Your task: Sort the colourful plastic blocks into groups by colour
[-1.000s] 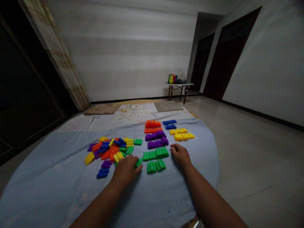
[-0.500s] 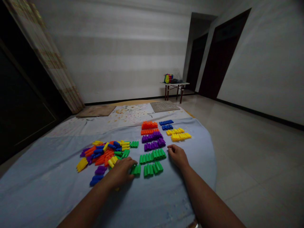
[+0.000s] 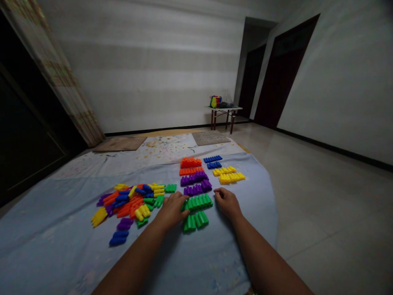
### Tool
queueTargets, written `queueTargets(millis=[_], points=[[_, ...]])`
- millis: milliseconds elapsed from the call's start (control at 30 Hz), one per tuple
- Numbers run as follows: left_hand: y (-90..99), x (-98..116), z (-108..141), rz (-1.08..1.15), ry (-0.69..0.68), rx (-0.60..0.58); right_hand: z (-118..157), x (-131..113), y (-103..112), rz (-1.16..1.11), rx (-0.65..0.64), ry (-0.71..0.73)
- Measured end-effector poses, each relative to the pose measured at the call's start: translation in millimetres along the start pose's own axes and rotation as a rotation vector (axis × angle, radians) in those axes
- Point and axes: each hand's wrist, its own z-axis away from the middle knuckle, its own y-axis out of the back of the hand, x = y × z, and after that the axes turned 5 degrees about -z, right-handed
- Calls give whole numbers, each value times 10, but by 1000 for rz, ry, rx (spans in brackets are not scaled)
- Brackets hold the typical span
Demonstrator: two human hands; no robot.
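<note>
Several green plastic tube-shaped pieces (image 3: pixel 201 201) lie side by side in an upper row, with a shorter green row (image 3: pixel 196 221) nearer me. My left hand (image 3: pixel 172 208) is at the left end of the upper row, thumb and fingers closed around green pieces there; the hand partly hides them. Just off the right end of that row my right hand (image 3: pixel 227 202) rests on the cloth, fingers curled, with nothing visible in them. Left of my left hand spreads a mixed pile of orange pieces (image 3: pixel 129 207), blue pieces (image 3: pixel 122 197) and yellow pieces (image 3: pixel 143 212).
Beyond the green rows are purple rows (image 3: pixel 196 189), orange rows (image 3: pixel 190 163), blue rows (image 3: pixel 213 159) and yellow rows (image 3: pixel 231 177). A light blue cloth (image 3: pixel 76 229) covers the table. Two flat boards (image 3: pixel 211 138) lie at its far side. A small table (image 3: pixel 223 108) stands by the wall.
My left hand has moved right and slightly away from me, with the green pieces, to the upper green row. The pile's near edge is now uncovered. My right hand stays beside the rows.
</note>
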Motion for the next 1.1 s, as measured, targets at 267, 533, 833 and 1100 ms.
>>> queueTargets(millis=[267, 533, 833, 1100], points=[[0, -7, -45, -24, 7, -13, 10, -12, 6, 3, 6, -3], [7, 10, -13, 24, 16, 40, 11, 12, 1, -9, -9, 11], [187, -650, 448, 100, 202, 430, 5, 78, -13, -20, -22, 38], [287, -1051, 704, -107, 244, 142, 15, 58, 4, -6, -19, 40]])
